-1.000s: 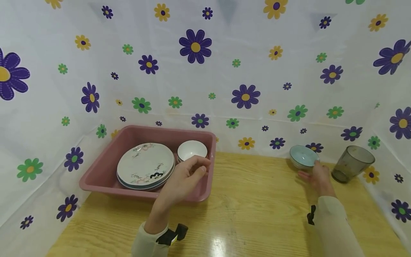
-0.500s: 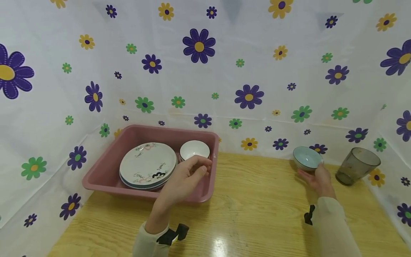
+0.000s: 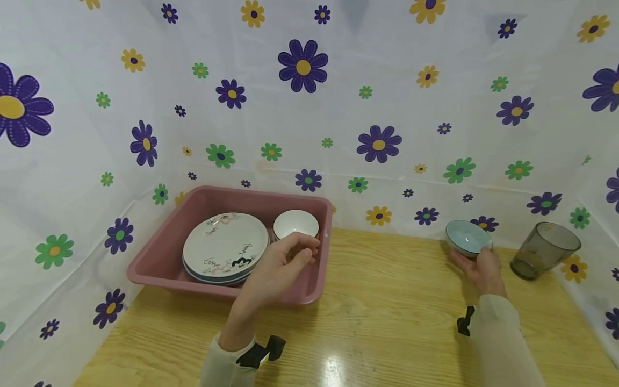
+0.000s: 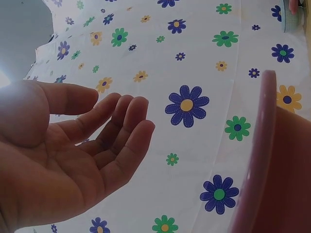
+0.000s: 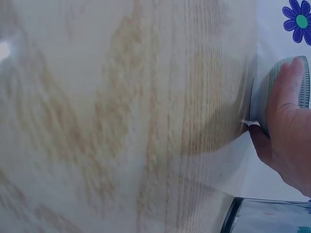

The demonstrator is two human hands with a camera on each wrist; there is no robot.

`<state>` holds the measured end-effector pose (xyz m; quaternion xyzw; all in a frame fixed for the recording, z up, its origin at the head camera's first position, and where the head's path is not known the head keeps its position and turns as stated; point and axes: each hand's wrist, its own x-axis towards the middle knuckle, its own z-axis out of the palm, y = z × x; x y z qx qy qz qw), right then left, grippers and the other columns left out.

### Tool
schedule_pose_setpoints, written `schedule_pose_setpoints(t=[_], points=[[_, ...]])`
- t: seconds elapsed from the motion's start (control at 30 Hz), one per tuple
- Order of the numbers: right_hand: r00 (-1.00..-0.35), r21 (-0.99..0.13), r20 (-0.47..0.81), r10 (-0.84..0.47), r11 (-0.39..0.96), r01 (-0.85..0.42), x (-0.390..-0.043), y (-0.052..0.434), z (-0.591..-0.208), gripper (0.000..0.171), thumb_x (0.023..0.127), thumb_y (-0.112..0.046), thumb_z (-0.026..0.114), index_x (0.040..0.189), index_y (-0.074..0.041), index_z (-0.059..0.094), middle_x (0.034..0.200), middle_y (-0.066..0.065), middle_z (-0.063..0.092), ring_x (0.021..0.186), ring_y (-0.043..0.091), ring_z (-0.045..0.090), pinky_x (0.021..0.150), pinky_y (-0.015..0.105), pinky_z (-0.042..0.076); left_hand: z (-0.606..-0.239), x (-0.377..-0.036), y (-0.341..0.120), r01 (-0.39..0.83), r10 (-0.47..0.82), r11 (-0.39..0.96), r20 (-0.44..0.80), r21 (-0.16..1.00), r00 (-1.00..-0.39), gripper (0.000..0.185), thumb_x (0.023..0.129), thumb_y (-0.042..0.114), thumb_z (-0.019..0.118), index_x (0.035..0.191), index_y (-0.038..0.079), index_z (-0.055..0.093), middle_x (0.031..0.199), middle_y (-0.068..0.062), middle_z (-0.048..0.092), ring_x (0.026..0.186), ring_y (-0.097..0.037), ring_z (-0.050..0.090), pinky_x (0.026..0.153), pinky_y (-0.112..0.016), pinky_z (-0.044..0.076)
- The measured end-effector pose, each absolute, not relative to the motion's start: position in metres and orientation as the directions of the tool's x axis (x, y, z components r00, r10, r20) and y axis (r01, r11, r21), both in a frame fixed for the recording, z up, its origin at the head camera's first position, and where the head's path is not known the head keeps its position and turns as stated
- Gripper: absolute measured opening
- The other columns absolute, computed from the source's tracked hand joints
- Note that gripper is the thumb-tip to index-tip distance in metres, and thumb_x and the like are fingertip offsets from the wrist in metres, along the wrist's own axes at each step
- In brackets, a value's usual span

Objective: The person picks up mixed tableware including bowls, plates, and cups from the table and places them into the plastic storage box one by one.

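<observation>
My right hand [image 3: 485, 269] grips a small light-blue bowl [image 3: 467, 236] near the back wall, thumb at the rim and fingers under its near side. In the right wrist view, the fingers lie along the bowl's [image 5: 306, 82] patterned outer wall; whether its foot touches the table cannot be told. Over the near right part of a pink basin [image 3: 325, 252], my left hand [image 3: 273, 271] hovers with loosely bent fingers, holding nothing. Inside the basin are stacked floral plates [image 3: 224, 244] and, to their right, a white bowl [image 3: 295, 221], partly hidden by the left hand.
A tinted clear glass [image 3: 544, 251] stands just right of my right hand. The wooden table [image 3: 387, 301] runs between basin and blue bowl. A flower-printed sheet [image 3: 338, 118] hangs behind and along both sides.
My right fingers have come further under the blue bowl, which seems slightly raised. The left hand has kept its place over the basin. The head view has shifted slightly.
</observation>
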<state>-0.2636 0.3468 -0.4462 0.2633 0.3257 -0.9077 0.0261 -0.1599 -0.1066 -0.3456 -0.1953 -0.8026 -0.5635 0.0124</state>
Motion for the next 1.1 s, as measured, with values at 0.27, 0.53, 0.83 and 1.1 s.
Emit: schedule_pose_setpoints(t=[0.27, 0.53, 0.83, 1.1], points=[[-0.861, -0.607, -0.484, 0.158, -0.768, 0.201, -0.264, 0.347, -0.448, 0.059, 0.108, -0.018, 0.014, 0.154, -0.050, -0.006, 0.165, -0.006, 0.000, 0.076, 0.029, 0.070, 0.097, 0.042, 0.049, -0.346, -0.160, -0.106, 0.332, 0.298, 0.294, 0.244, 0.896, -0.923, 0.021, 0.102, 0.006, 0.052, 0.119, 0.006, 0.064, 0.112, -0.007, 0.068, 0.102, -0.019, 0.064, 0.093, -0.034, 0.052], [-0.850, -0.648, -0.483, 0.210, -0.739, 0.186, -0.265, 0.347, -0.445, 0.066, 0.106, -0.005, 0.012, 0.156, -0.045, -0.003, 0.165, -0.007, -0.001, 0.115, 0.027, 0.060, 0.099, 0.040, 0.045, -0.346, -0.161, -0.106, 0.344, 0.312, 0.294, 0.251, 0.892, -0.916, 0.021, 0.101, 0.006, 0.052, 0.119, 0.004, 0.063, 0.113, -0.009, 0.068, 0.104, -0.021, 0.064, 0.093, -0.037, 0.051], [-0.806, -0.716, -0.510, 0.300, -0.668, 0.204, -0.270, 0.340, -0.440, 0.065, 0.105, -0.004, 0.010, 0.158, -0.040, -0.004, 0.166, -0.004, -0.001, 0.146, 0.023, 0.025, 0.096, 0.038, 0.048, -0.345, -0.161, -0.106, 0.332, 0.299, 0.310, 0.240, 0.891, -0.923, 0.021, 0.101, 0.006, 0.052, 0.118, 0.005, 0.064, 0.112, -0.007, 0.068, 0.103, -0.019, 0.064, 0.093, -0.037, 0.051], [-0.775, -0.706, -0.557, 0.299, -0.661, 0.253, -0.268, 0.339, -0.434, 0.064, 0.106, -0.006, 0.010, 0.157, -0.040, -0.008, 0.166, -0.005, -0.002, 0.147, 0.023, 0.024, 0.093, 0.039, 0.049, -0.344, -0.160, -0.106, 0.320, 0.291, 0.316, 0.229, 0.893, -0.929, 0.021, 0.101, 0.007, 0.052, 0.119, 0.005, 0.063, 0.112, -0.006, 0.068, 0.103, -0.018, 0.064, 0.093, -0.037, 0.051]])
